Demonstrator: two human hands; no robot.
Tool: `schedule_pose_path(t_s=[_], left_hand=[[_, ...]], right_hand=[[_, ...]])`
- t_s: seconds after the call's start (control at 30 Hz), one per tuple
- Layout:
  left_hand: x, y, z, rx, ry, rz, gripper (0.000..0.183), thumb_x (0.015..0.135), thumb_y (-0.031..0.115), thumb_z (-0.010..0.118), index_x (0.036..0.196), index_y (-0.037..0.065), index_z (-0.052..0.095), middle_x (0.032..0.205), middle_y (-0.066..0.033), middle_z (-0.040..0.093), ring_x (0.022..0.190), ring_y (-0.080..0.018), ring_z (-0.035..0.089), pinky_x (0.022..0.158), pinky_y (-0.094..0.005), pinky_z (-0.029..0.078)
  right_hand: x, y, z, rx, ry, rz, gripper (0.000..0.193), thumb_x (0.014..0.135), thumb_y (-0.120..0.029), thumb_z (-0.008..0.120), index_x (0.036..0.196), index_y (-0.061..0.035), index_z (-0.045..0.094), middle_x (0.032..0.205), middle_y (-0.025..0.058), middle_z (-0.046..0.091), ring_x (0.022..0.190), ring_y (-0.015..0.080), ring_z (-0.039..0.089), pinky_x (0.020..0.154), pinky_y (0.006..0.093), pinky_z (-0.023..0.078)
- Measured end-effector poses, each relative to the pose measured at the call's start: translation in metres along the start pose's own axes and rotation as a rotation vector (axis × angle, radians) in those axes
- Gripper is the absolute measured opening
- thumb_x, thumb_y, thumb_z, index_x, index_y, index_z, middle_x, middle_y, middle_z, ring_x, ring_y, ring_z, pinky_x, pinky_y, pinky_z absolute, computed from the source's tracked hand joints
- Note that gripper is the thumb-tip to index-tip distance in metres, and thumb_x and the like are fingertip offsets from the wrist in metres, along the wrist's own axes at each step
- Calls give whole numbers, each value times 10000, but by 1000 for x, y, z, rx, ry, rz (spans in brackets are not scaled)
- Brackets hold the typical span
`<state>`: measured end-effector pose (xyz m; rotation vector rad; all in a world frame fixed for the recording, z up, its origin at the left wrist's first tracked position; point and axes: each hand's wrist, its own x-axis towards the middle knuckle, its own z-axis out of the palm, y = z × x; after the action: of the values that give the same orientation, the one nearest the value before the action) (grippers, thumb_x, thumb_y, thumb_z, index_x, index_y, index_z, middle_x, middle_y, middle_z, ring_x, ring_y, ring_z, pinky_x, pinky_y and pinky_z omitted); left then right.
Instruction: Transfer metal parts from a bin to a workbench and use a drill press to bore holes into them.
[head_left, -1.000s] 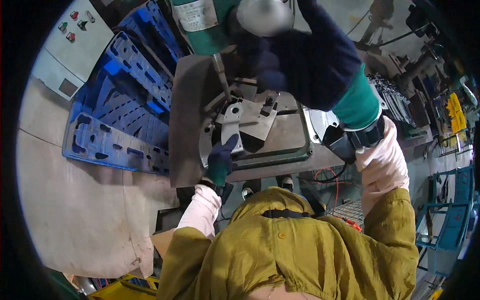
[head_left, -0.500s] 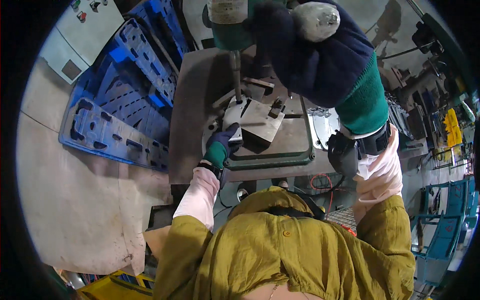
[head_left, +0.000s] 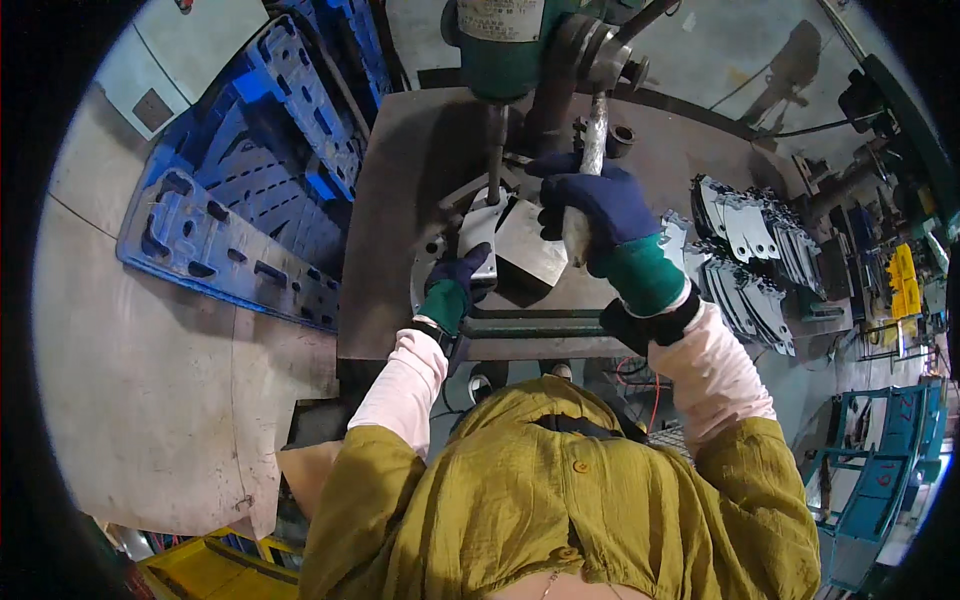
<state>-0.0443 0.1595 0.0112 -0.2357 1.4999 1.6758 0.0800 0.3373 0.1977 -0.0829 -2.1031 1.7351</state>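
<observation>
My left hand (head_left: 462,275), in a dark blue glove with a green cuff, is closed on the near end of a pale metal plate (head_left: 478,232). The plate lies on a fixture on the table of a green drill press (head_left: 500,65). Its spindle (head_left: 497,150) comes down onto the far end of the plate; the exact contact is too small to tell. Gloved alike, my right hand (head_left: 598,205) is wrapped round the press's feed lever (head_left: 596,130), which is covered in whitish wrapping. Beside the plate sits a block-like metal piece (head_left: 532,245), partly hidden by my right hand.
Stacks of similar metal plates (head_left: 738,225) lie on the right of the brown worktable (head_left: 395,130). Blue plastic pallets (head_left: 235,245) stand at the left. A grey cabinet (head_left: 180,55) is at the far left, and a blue metal rack (head_left: 885,450) at the lower right.
My right hand has come down toward me, pulling the lever with it, and now the plate stacks show. My left hand stays on the plate. The whole view has shifted slightly.
</observation>
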Motion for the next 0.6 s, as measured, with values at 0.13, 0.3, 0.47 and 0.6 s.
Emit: schedule_pose_path(t_s=[0.13, 0.3, 0.47, 0.6], left_hand=[[6, -3, 0, -51, 2, -15, 412, 793, 354, 798, 1077, 96, 647, 907, -85, 667, 717, -233, 666, 626, -342, 574], [24, -7, 0, 65, 28, -10, 395, 794, 336, 795, 1064, 80, 663, 901, -77, 692, 703, -220, 684, 635, -359, 575], [93, -49, -52, 678, 179, 328, 311, 805, 277, 776, 1024, 67, 706, 947, -55, 704, 758, -218, 694, 719, -352, 576], [94, -63, -58, 1253, 182, 759, 306, 818, 270, 765, 1009, 37, 709, 944, -52, 698, 767, -203, 672, 720, -354, 567]], right_hand=[[4, 2, 10, 237, 255, 358, 233, 821, -121, 659, 1034, -29, 636, 755, 76, 667, 599, 157, 639, 541, 313, 506], [12, 41, -3, -26, 399, 296, 258, 810, -171, 663, 1028, -32, 653, 699, 79, 649, 618, 134, 642, 553, 305, 509], [25, 58, 0, -268, 458, 201, 300, 778, -192, 662, 1044, -55, 679, 760, 131, 691, 706, 219, 695, 666, 358, 542], [23, 57, -6, -362, 518, 122, 294, 768, -192, 666, 1030, -59, 689, 864, 174, 709, 794, 311, 703, 731, 399, 543]])
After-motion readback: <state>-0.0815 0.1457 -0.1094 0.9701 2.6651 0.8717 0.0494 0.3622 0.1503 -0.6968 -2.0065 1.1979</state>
